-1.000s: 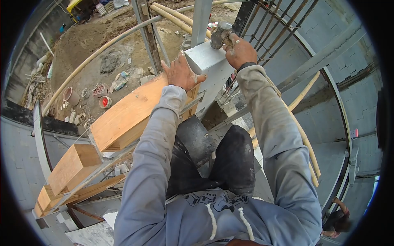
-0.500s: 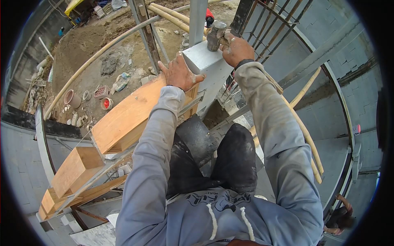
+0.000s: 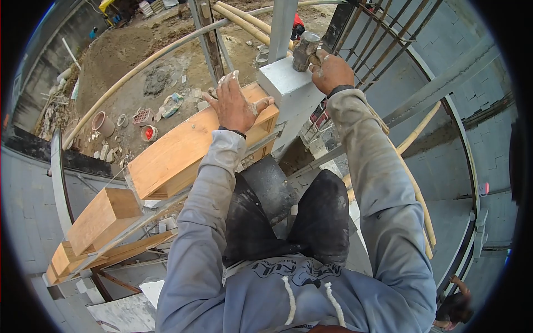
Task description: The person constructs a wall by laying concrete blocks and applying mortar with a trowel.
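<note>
My left hand (image 3: 237,104) lies with fingers spread near the upper end of a long wooden box form (image 3: 176,151). Its fingers and thumb carry pale dust. A pale grey block (image 3: 284,79) stands just beyond that end of the wood. In my right hand (image 3: 333,73) is a hammer (image 3: 305,51), gripped close to its heavy metal head. The head is at the block's top face; whether it touches is hard to tell. Most of the handle is hidden by my fingers.
More wooden boxes (image 3: 102,219) line the ledge at lower left. Rebar (image 3: 383,39) rises at upper right, near a grey metal rail (image 3: 438,83). Buckets (image 3: 102,123) and a crate (image 3: 144,116) sit on the ground below. Another person (image 3: 455,302) is at lower right.
My left hand has come away from the grey block's edge, its fingers now more spread over the wood. The hammer stays at the block's top. The view has shifted slightly.
</note>
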Tool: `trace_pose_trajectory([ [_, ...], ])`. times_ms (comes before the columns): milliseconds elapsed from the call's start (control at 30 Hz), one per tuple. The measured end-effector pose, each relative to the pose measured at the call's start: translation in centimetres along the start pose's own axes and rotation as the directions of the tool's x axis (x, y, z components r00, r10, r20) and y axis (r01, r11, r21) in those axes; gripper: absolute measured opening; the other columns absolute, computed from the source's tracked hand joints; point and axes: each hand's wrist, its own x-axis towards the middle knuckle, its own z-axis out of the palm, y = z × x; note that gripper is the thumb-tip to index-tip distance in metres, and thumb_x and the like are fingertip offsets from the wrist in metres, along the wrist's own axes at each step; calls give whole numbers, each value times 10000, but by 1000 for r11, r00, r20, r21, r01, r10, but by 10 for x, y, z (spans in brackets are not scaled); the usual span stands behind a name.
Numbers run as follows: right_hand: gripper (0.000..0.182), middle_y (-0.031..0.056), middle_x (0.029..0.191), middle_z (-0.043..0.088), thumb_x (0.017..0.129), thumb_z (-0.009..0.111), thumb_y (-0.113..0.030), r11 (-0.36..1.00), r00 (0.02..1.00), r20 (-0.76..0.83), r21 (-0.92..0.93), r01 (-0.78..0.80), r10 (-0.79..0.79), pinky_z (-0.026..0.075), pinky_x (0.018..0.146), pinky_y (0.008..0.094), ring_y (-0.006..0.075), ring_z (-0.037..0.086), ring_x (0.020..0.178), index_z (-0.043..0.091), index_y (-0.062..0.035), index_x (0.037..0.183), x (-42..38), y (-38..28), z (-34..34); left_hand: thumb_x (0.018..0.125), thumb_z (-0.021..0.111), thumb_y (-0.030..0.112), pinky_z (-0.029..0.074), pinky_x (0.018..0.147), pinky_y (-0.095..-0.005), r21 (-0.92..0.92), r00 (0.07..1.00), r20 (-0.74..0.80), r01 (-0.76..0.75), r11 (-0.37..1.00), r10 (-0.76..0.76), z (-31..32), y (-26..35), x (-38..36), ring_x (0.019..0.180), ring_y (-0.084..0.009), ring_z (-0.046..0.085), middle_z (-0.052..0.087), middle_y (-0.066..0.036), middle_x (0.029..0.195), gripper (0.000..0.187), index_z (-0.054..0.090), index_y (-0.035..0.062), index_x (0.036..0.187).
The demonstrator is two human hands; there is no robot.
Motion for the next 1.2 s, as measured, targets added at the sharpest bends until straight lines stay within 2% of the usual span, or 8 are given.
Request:
trace_pose_trajectory([
  [100,319,189,921,663,825,595,-235,1000,1000,-9,-20,-8,8,487,795,463,360,627,904,579,-93,1110,-1,-1,-2,526,607,836,38,1047,-701,20,1000,-10,-27,999,28,2,3,-1,1322,-327,316,415,-198,1329,1203,320,21,1363],
  [300,299,179,911,666,827,599,-234,999,1000,16,-28,-19,19,488,789,457,358,629,897,581,-90,1088,-1,-2,-3,516,618,832,48,1037,-702,-27,990,134,-29,999,32,14,23,2,1281,-388,387,418,-227,1366,1259,268,6,1400],
  [400,287,175,903,666,826,602,-232,1000,1000,8,-17,-15,15,489,787,452,354,630,892,582,-88,1074,0,0,-1,487,634,835,44,1046,-691,-129,991,112,-64,990,79,22,30,13,1288,-376,387,416,-232,1372,1310,239,-5,1412],
  [567,291,177,898,665,818,608,-236,1000,1000,15,-23,-17,17,491,790,447,351,631,891,587,-89,1068,1,-1,-3,509,691,775,59,1054,-683,-104,972,215,-71,992,93,27,30,25,1271,-345,418,450,-218,1345,1288,221,3,1426],
  [667,376,173,974,664,817,595,-241,998,995,91,-53,-24,29,514,809,424,328,643,922,566,-76,1154,-1,-2,-6,514,701,760,70,1055,-680,-96,965,244,-75,993,97,23,30,28,1246,-341,444,488,-207,1307,1269,235,5,1422],
  [967,399,166,998,662,817,595,-245,997,997,3,10,-79,79,498,840,424,324,632,959,556,-98,1186,6,-1,-14,508,697,768,82,1068,-660,5,949,310,-62,998,57,18,36,30,1215,-328,473,516,-200,1269,1267,252,-2,1411],
  [1067,407,163,1006,662,818,606,-264,995,992,88,-56,-86,90,498,841,424,318,633,962,561,-100,1188,8,3,-9,508,704,760,82,1075,-650,17,958,278,-78,997,70,20,35,30,1208,-321,480,529,-188,1253,1260,257,1,1409],
  [1200,403,159,1002,663,815,613,-273,995,993,61,-37,-96,98,501,836,422,316,633,961,572,-96,1175,7,9,-9,517,708,747,81,1080,-642,3,964,252,-85,996,82,19,36,29,1192,-322,489,544,-185,1224,1245,259,6,1410],
])
